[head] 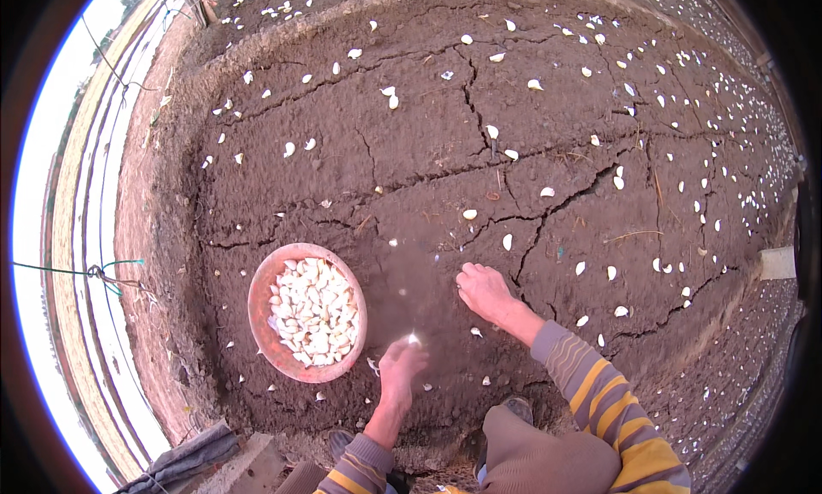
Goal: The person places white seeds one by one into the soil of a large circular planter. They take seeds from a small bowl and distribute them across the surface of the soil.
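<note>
A reddish bowl (260,324) heaped with white garlic cloves (314,311) stands on the cracked brown soil (437,192), left of both hands. My left hand (402,369) is just right of the bowl, blurred, with a bright white clove at its fingertips. To the right and farther forward, my right hand (483,290) reaches low over the soil, its fingers curled; whether it holds a clove is hidden. Single cloves lie scattered around, one (476,332) between the hands and another (507,241) beyond my right hand.
A raised soil ridge (173,192) edges the bed on the left, with knotted green string (96,271) beyond it. A wooden post (196,3) stands at the upper left. My knee (546,452) and shoes are at the near edge, by a dark cloth (186,459).
</note>
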